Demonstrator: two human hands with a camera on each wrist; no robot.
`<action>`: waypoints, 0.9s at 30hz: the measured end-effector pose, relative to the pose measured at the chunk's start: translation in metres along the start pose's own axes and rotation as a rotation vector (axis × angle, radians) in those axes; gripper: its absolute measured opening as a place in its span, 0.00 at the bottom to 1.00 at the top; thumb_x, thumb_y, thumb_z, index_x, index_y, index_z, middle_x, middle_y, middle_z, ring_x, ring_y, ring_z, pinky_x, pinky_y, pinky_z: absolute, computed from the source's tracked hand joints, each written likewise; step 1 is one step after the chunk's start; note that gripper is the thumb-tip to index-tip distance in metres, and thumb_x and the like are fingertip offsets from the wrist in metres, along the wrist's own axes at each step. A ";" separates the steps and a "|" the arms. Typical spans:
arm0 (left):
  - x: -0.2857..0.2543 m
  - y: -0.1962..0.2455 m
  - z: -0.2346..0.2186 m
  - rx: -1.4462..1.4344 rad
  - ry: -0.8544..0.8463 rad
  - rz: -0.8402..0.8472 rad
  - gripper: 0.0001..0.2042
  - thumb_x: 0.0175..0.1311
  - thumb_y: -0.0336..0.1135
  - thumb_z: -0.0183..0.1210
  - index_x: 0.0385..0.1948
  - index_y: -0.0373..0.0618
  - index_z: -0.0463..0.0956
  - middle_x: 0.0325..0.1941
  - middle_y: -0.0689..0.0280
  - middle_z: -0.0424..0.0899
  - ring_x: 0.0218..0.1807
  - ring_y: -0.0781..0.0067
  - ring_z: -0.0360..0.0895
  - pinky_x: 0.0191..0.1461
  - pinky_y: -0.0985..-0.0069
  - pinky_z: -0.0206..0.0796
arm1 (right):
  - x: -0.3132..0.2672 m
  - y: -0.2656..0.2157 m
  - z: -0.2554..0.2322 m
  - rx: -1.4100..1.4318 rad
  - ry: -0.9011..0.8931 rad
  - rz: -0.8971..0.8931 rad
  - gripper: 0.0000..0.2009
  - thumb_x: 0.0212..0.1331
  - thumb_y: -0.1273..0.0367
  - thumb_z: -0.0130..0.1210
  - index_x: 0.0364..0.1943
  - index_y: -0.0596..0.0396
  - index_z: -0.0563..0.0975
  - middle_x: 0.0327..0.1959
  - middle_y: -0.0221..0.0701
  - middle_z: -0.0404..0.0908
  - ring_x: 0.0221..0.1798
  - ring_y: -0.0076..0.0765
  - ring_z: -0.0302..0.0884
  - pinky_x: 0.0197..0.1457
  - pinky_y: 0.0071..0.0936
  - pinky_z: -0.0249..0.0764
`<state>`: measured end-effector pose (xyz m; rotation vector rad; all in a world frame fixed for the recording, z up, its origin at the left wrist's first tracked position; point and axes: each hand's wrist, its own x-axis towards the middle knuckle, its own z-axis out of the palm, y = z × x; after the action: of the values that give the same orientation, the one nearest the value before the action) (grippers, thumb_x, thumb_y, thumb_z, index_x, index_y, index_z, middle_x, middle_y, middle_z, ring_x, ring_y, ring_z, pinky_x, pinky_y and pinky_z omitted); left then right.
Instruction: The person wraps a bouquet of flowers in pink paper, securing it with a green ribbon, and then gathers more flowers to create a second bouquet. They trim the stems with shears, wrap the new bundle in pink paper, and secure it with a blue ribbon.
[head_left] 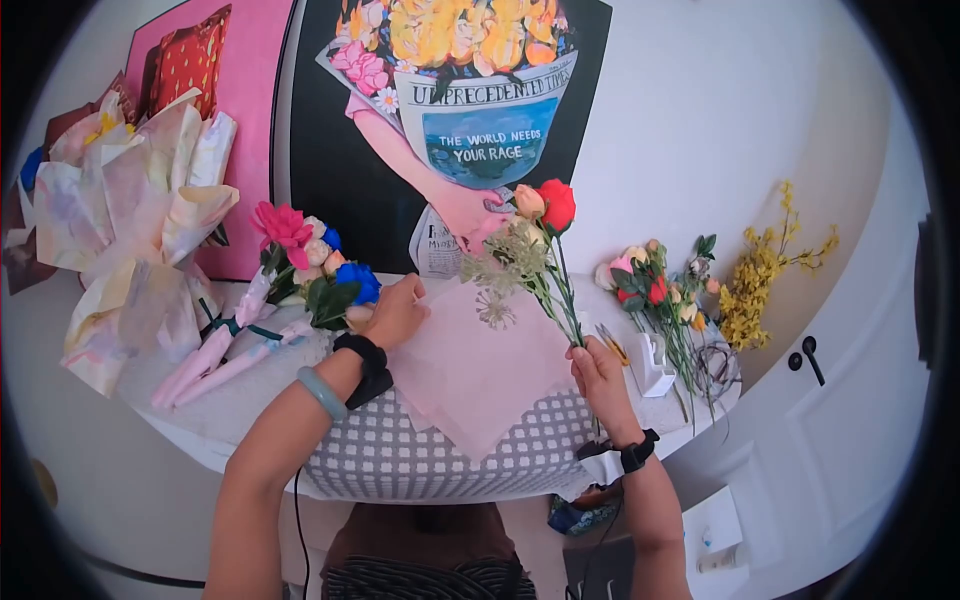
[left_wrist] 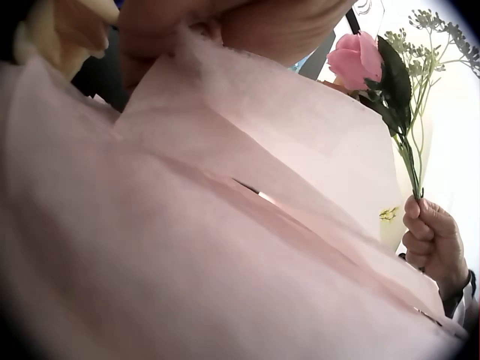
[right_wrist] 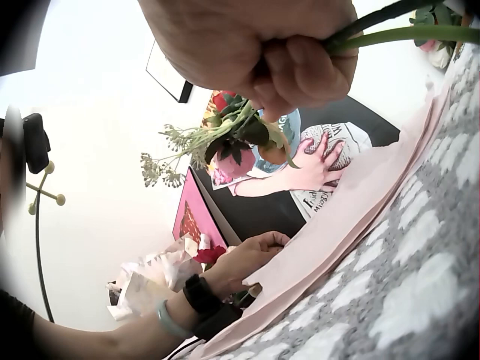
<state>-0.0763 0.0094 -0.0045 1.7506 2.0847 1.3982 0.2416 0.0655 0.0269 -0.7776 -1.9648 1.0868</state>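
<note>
My right hand (head_left: 603, 380) grips the stems of a small bunch of flowers (head_left: 557, 207), held upright over the right side of the paper. It has a red rose, peach blooms and pale green sprigs; a pink rose (left_wrist: 355, 63) shows in the left wrist view. Stacked pink wrapping paper (head_left: 480, 370) lies on the table in front of me. At its far left edge is my left hand (head_left: 396, 315), fingers curled; in the left wrist view the raised sheet (left_wrist: 247, 97) runs up into those fingers. The right wrist view shows the right fist (right_wrist: 277, 52) closed round green stems.
A wrapped bouquet (head_left: 285, 235) with pink and blue blooms lies left, beside a crumpled paper-wrapped bundle (head_left: 150, 200). Scissors (head_left: 612, 343), a white tape dispenser (head_left: 655, 365), loose flowers (head_left: 657, 290) and yellow sprays (head_left: 765, 285) are at right. Paintings (head_left: 340, 150) stand behind the checked tablecloth (head_left: 400, 465).
</note>
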 end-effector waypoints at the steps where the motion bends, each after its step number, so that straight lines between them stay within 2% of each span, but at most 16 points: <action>1: 0.002 0.000 0.001 0.008 0.004 -0.002 0.11 0.48 0.25 0.59 0.32 0.39 0.68 0.25 0.51 0.77 0.33 0.51 0.77 0.36 0.64 0.65 | 0.000 0.000 0.000 -0.016 -0.008 0.003 0.10 0.64 0.67 0.43 0.30 0.57 0.72 0.17 0.22 0.65 0.21 0.15 0.59 0.24 0.16 0.56; 4: 0.002 0.009 -0.003 -0.077 -0.031 -0.081 0.11 0.49 0.25 0.58 0.32 0.37 0.67 0.27 0.49 0.78 0.36 0.49 0.76 0.38 0.63 0.66 | 0.000 0.000 0.003 -0.029 -0.036 -0.015 0.10 0.64 0.67 0.43 0.30 0.57 0.72 0.16 0.23 0.65 0.21 0.16 0.59 0.24 0.17 0.57; 7: -0.002 0.004 -0.002 0.113 0.101 0.226 0.10 0.48 0.26 0.58 0.31 0.36 0.69 0.29 0.51 0.77 0.35 0.48 0.74 0.40 0.61 0.66 | -0.001 0.000 0.006 -0.080 -0.080 -0.014 0.09 0.64 0.67 0.43 0.31 0.56 0.72 0.16 0.23 0.66 0.21 0.17 0.60 0.25 0.18 0.58; 8: -0.009 0.003 0.000 0.254 0.070 0.285 0.09 0.47 0.26 0.58 0.30 0.36 0.69 0.30 0.52 0.77 0.36 0.50 0.74 0.41 0.61 0.65 | -0.001 -0.001 0.006 -0.095 -0.089 -0.028 0.09 0.64 0.66 0.43 0.31 0.56 0.72 0.16 0.23 0.66 0.21 0.17 0.61 0.25 0.18 0.59; 10: -0.042 0.033 -0.019 0.537 -0.005 0.401 0.09 0.46 0.26 0.57 0.29 0.37 0.71 0.32 0.53 0.76 0.36 0.52 0.73 0.42 0.62 0.65 | -0.002 -0.003 0.007 -0.119 -0.108 -0.045 0.09 0.64 0.66 0.44 0.32 0.56 0.73 0.16 0.24 0.66 0.20 0.18 0.61 0.25 0.19 0.59; 12: -0.083 0.082 -0.035 0.599 -0.301 0.401 0.07 0.45 0.27 0.56 0.28 0.40 0.72 0.32 0.56 0.74 0.36 0.56 0.72 0.42 0.63 0.64 | -0.002 -0.006 0.006 -0.108 -0.148 -0.007 0.09 0.64 0.66 0.44 0.32 0.56 0.72 0.17 0.24 0.66 0.21 0.18 0.61 0.26 0.19 0.60; 14: -0.119 0.097 -0.025 0.310 -0.264 0.613 0.06 0.46 0.28 0.55 0.27 0.41 0.71 0.32 0.59 0.73 0.39 0.60 0.71 0.43 0.66 0.64 | -0.001 -0.010 0.005 -0.066 -0.200 0.015 0.09 0.64 0.66 0.44 0.32 0.56 0.72 0.17 0.23 0.66 0.22 0.18 0.61 0.26 0.18 0.60; 16: -0.143 0.107 -0.003 0.183 -0.285 0.664 0.08 0.45 0.30 0.56 0.28 0.41 0.70 0.31 0.62 0.71 0.37 0.61 0.69 0.41 0.68 0.64 | -0.001 -0.015 0.007 0.005 -0.267 0.018 0.09 0.64 0.66 0.44 0.32 0.56 0.72 0.18 0.23 0.66 0.23 0.18 0.61 0.27 0.18 0.60; 19: -0.160 0.119 0.018 0.281 -0.300 0.566 0.14 0.43 0.34 0.61 0.33 0.43 0.71 0.33 0.64 0.71 0.40 0.61 0.68 0.43 0.70 0.66 | -0.002 -0.026 0.009 -0.015 -0.438 0.036 0.09 0.64 0.67 0.43 0.32 0.57 0.72 0.19 0.23 0.66 0.23 0.19 0.60 0.28 0.18 0.60; 25: -0.172 0.125 0.036 0.404 -0.179 0.449 0.15 0.42 0.36 0.63 0.32 0.42 0.73 0.33 0.65 0.72 0.41 0.63 0.69 0.41 0.70 0.67 | 0.003 -0.020 0.030 -0.130 -0.781 -0.206 0.08 0.64 0.68 0.44 0.33 0.58 0.71 0.17 0.26 0.64 0.23 0.20 0.60 0.28 0.21 0.62; 27: -0.173 0.126 0.037 0.362 -0.113 0.456 0.13 0.43 0.36 0.63 0.31 0.42 0.74 0.33 0.65 0.73 0.41 0.64 0.70 0.41 0.70 0.67 | 0.000 -0.016 0.039 -0.128 -0.853 -0.218 0.07 0.64 0.68 0.44 0.33 0.58 0.71 0.17 0.27 0.64 0.23 0.21 0.60 0.29 0.22 0.63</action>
<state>0.0981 -0.1190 -0.0221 2.5084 2.0611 1.0016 0.2066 0.0411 0.0271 -0.1261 -2.7609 1.2856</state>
